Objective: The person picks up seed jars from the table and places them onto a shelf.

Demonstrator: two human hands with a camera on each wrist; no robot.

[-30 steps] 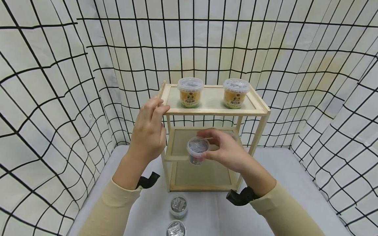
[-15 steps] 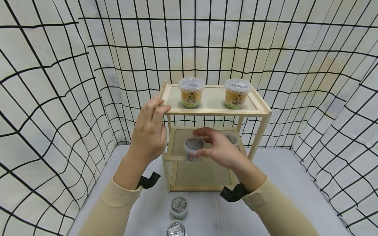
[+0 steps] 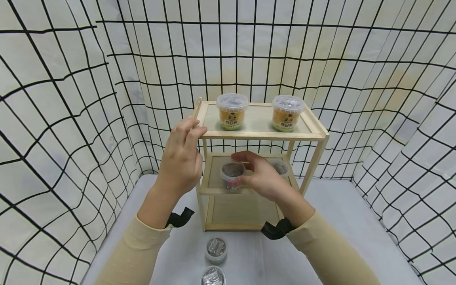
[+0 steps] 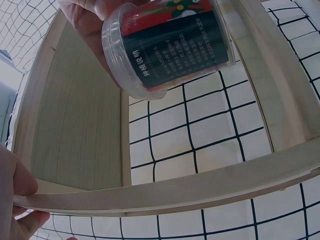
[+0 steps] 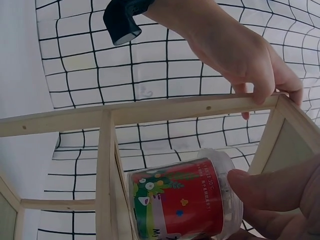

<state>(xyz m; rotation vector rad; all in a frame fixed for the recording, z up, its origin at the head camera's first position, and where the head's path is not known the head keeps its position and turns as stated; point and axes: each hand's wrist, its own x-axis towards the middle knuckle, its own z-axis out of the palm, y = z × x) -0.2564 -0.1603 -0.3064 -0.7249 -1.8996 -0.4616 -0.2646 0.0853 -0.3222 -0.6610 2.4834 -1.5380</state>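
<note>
Your right hand (image 3: pixel 265 180) grips a small clear tub with a red label (image 3: pixel 232 175), thumb on one side and fingers curled round the other, so the tub stays upright with its lid on top. The tub is at the front edge of the middle shelf (image 3: pixel 213 178) of the wooden rack (image 3: pixel 313 156), at the left half of the opening; whether its base already touches the shelf cannot be told from these views. In the right wrist view the thumb pad presses the lidded end of the tub (image 5: pixel 185 207), with the printed side facing the camera. Your left hand (image 3: pixel 181 158) holds the front left corner of the rack's top frame, fingers curled over the rail and thumb beneath it, which appears to brace the light rack against tipping or sliding. A second small tub (image 3: pixel 279 167) sits on the right of the same shelf, largely hidden behind your right hand. Two orange-labelled tubs (image 3: pixel 232 111) stand well apart on the top shelf. Two more small tubs (image 3: pixel 215 249) stand on the grey table (image 3: pixel 338 221), in front of the rack, one behind the other.
</note>
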